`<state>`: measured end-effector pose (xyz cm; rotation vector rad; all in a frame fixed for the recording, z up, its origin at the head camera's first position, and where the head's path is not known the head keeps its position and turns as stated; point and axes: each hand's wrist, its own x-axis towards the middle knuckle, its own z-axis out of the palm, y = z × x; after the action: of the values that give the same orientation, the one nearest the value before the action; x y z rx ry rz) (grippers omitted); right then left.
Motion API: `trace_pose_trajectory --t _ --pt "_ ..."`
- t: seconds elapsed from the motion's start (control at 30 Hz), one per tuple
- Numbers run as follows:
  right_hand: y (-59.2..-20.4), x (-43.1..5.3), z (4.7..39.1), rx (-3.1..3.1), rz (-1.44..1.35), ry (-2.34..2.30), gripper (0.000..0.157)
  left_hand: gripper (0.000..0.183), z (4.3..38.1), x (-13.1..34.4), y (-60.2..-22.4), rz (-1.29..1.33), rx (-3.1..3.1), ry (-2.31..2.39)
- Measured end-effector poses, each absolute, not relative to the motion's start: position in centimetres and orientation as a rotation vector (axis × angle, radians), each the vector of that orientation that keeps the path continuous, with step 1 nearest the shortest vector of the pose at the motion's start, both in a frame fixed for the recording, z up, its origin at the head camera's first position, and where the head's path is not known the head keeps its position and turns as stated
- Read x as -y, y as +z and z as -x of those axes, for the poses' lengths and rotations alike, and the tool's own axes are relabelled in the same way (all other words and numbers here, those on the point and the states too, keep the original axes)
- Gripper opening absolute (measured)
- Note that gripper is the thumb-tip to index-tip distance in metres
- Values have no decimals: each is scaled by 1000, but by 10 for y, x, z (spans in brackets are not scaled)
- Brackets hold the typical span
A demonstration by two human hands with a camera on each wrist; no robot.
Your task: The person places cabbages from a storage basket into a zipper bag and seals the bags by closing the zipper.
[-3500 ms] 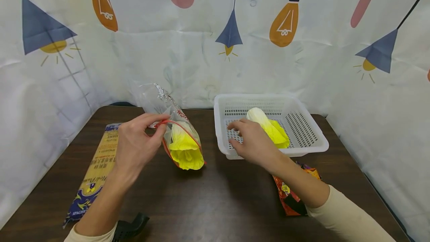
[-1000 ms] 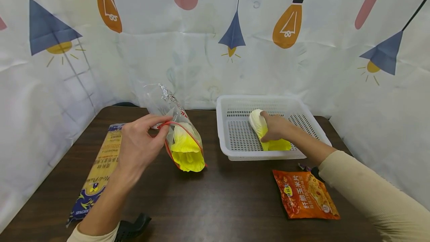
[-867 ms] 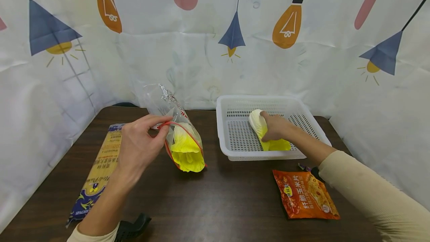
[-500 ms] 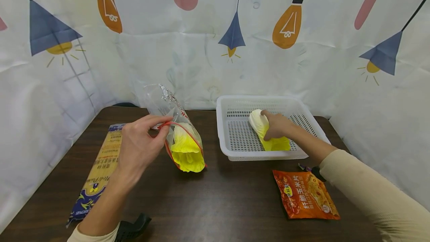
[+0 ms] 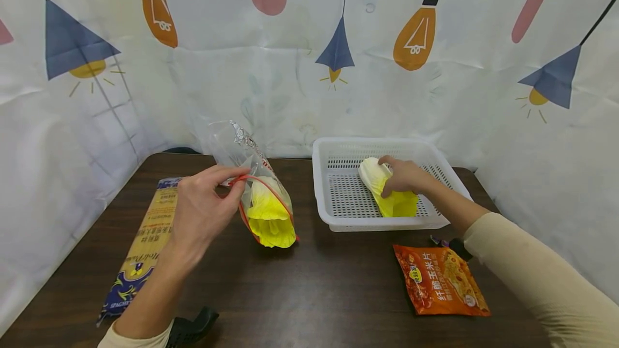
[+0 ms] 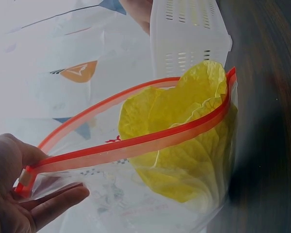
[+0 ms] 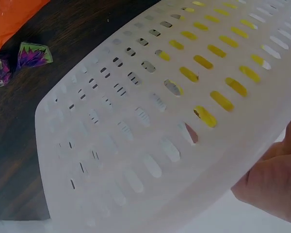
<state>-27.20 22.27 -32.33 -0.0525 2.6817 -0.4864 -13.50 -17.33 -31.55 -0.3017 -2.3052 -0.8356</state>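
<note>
Pinching the bag [image 5: 244,146] with my left hand [image 5: 200,200].
My right hand [image 5: 411,177] spreads fingers wide over cabbage [image 5: 374,177] in the basket [image 5: 377,224].

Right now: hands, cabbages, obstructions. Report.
Left fingers pinching zip bag, mouth open, one cabbage inside.
Right fingers at second cabbage in white basket, grip unclear.
Basket's left wall between second cabbage and bag.

the bag [image 5: 255,161] is glossy clear plastic, the basket [image 5: 345,195] matt plastic, the table [image 5: 333,283] smooth, wood-like.
</note>
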Motion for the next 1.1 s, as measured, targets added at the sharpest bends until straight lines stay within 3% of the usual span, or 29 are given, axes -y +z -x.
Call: trace_pose_trajectory --t 0.47,1.1 --pt "-314 -230 273 -2346 -114 -958 91 22 135 173 -315 294 2307 -843" --pt "-307 -223 258 -2325 -5 -1170 91 21 136 174 -316 296 2288 -838"
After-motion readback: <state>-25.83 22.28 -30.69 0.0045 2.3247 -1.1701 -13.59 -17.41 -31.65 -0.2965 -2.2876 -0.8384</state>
